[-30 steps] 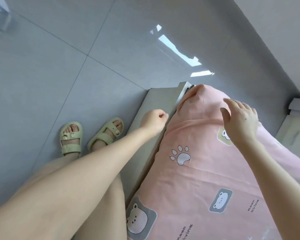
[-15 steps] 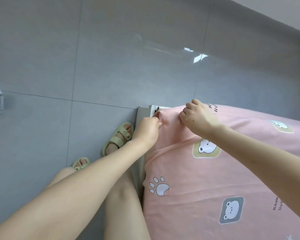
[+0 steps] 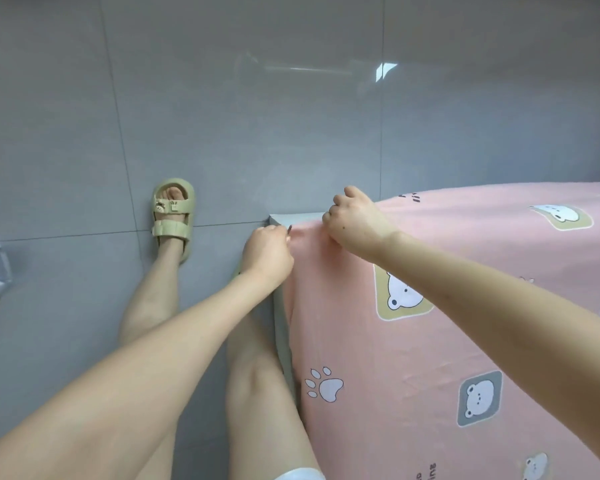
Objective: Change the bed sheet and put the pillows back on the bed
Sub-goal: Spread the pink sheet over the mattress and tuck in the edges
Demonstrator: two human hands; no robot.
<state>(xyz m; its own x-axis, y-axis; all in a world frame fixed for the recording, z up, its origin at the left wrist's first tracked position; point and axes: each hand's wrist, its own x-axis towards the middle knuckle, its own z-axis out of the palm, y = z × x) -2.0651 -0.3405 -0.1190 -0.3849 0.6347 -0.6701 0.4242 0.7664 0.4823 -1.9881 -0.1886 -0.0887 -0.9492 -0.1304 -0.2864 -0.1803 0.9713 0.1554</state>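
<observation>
step: fitting pink bear-print cotton sheet [image 3: 430,341] over mid-frame bed corner | left hand [image 3: 267,252], right hand [image 3: 355,221] both pinching its edge | next: tuck under

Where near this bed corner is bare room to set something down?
Free: the grey floor beyond the corner, right of the sandal, and the pink sheet past the right hand. Crowded: the corner itself, where the left hand and right hand grip it.

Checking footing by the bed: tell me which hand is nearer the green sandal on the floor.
Left. The left hand pinches the pink sheet at the bed corner, right of the sandal; the right hand grips the sheet farther right.
</observation>
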